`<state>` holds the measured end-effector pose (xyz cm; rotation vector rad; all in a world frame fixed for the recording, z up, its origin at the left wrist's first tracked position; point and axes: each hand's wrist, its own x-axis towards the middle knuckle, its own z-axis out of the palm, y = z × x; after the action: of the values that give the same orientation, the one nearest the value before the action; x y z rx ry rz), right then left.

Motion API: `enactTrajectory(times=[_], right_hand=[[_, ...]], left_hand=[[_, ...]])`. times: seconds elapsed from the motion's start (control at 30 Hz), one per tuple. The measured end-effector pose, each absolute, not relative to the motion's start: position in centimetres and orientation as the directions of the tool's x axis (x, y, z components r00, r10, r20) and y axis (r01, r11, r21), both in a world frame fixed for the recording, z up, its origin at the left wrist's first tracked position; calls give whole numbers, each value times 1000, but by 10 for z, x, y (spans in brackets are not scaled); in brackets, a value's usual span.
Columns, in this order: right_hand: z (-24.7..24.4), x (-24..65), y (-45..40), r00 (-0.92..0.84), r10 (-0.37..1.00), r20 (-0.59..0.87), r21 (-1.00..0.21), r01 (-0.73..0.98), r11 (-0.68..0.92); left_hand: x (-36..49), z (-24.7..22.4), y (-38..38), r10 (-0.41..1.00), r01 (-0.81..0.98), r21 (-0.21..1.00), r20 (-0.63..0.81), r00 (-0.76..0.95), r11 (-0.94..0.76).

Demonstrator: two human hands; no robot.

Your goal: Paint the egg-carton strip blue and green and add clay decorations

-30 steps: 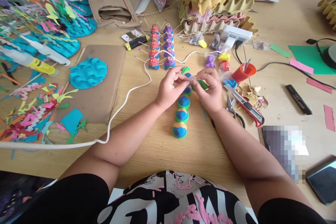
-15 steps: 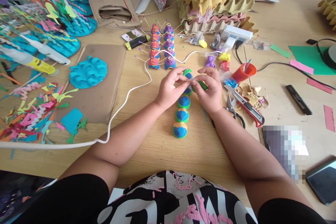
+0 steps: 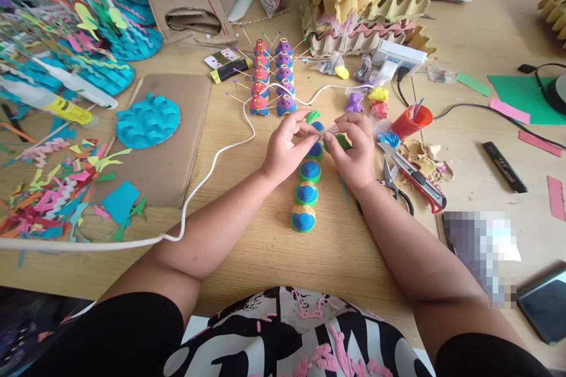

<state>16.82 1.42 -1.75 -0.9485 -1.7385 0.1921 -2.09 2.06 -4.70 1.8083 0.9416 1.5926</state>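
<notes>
My left hand (image 3: 289, 144) and my right hand (image 3: 354, 147) meet at the fingertips above a row of small domes. Each hand is pinched closed at the tips; what lies between them is too small to make out. Below, the blue dome (image 3: 310, 171) with a green rim is one of several in a line running toward me. The nearest dome (image 3: 303, 219) also has a tan top edge. A bit of green clay (image 3: 313, 115) shows by my left fingertips, and a green piece (image 3: 340, 142) is partly hidden behind my right hand.
Beyond my hands stand red figures (image 3: 260, 88) and purple figures (image 3: 285, 88) with pins. To the right are scissors (image 3: 391, 179), a utility knife (image 3: 415, 177) and an orange cup (image 3: 412, 122). A white cable (image 3: 216, 159) crosses the left side beside cardboard (image 3: 194, 129).
My fingertips have shifted slightly, and the green clay near my left fingers is seen a little farther left. Both hands stay together in nearly the same place.
</notes>
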Motion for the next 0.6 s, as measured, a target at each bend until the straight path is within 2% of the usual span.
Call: enactTrajectory(times=[0.13, 0.37, 0.47, 0.6], right_hand=[[-18, 167, 16, -104, 653, 750, -530, 496, 688], [-15, 165, 13, -78, 664, 743, -571, 444, 691], [-15, 168, 13, 16, 696, 718, -626, 452, 635], [-24, 180, 24, 227, 762, 606, -766, 425, 483]], left_hand=[[-20, -45, 20, 793, 135, 783, 608, 41, -607], [-17, -45, 19, 819, 121, 812, 574, 17, -571], [-19, -47, 21, 818, 127, 814, 574, -26, -567], [-22, -39, 22, 841, 87, 846, 532, -99, -525]])
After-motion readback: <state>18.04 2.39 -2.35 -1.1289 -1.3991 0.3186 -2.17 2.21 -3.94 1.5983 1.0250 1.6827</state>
